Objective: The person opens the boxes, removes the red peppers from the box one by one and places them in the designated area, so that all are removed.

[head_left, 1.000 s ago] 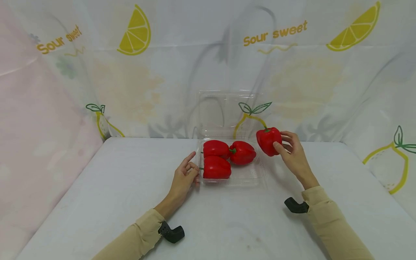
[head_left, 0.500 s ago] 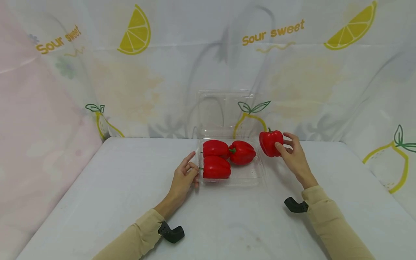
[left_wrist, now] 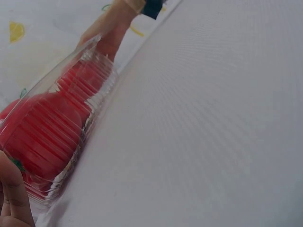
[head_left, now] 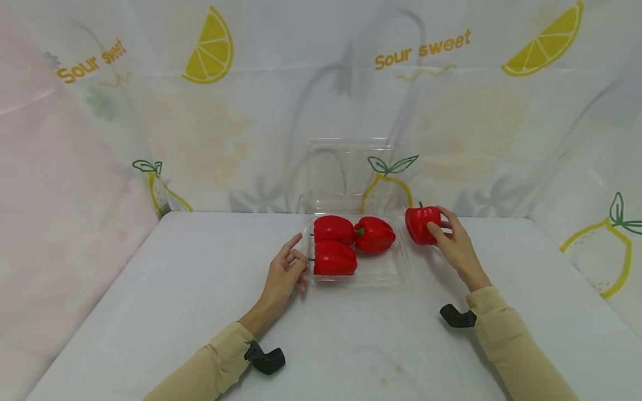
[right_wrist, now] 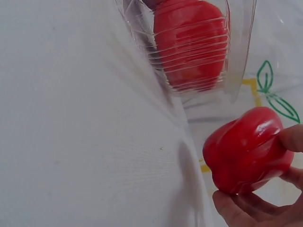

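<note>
In the head view a clear plastic clamshell box (head_left: pixel 376 270) stands with its hinged lid (head_left: pixel 326 172) upright at the back. Three red bell peppers lie inside: a back left one (head_left: pixel 333 229), a front left one (head_left: pixel 335 258) and a right one (head_left: pixel 374 235). My left hand (head_left: pixel 283 274) pinches the box's left edge, its index finger stretched along the side. To the right of the box, my right hand (head_left: pixel 457 248) holds another red bell pepper (head_left: pixel 420 225) between thumb and fingers, its green stem up. The right wrist view shows this held pepper (right_wrist: pixel 248 151) close up.
A white cloth covers the table (head_left: pixel 200 301). Behind it hangs a patterned backdrop (head_left: pixel 281 111) with lemon prints, close to the raised lid. Dark wrist mounts (head_left: pixel 266 359) stick out from both sleeves. The box's front right part holds no pepper.
The pepper in my right hand has moved slightly right and down, and has turned so its stem points more upright. The left hand and the box stay in place.
</note>
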`<state>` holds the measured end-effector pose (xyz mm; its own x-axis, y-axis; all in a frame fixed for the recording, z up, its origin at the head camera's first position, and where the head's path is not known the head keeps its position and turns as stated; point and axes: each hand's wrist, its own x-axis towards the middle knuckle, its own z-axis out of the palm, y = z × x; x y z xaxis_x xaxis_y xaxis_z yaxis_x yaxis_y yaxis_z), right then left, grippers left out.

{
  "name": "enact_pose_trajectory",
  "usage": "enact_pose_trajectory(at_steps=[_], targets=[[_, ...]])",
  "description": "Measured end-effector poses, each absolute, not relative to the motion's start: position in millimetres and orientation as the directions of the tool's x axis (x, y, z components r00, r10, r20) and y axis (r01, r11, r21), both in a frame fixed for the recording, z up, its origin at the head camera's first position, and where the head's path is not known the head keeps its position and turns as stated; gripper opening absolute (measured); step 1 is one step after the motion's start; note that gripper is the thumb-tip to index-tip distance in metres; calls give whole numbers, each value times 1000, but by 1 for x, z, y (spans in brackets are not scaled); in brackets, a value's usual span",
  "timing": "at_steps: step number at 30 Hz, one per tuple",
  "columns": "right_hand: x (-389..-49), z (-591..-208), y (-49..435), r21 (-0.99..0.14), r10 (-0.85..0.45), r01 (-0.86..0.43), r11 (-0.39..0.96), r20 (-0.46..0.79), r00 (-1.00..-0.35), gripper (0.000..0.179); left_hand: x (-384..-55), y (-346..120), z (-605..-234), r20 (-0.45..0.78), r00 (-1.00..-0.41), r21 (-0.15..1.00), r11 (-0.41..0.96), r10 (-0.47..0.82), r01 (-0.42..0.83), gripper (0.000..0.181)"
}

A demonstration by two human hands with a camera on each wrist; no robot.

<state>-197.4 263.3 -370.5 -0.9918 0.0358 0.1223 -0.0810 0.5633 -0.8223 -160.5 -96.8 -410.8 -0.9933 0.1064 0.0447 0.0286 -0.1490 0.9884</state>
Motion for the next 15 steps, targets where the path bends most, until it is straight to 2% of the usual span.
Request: enact_pose_trajectory(at_steps=[15], targets=[[-200, -379, 265, -724, 67, -25, 689, 97, -993, 64, -159, -97, -409, 46, -993, 991, -127, 108, 32, 61]])
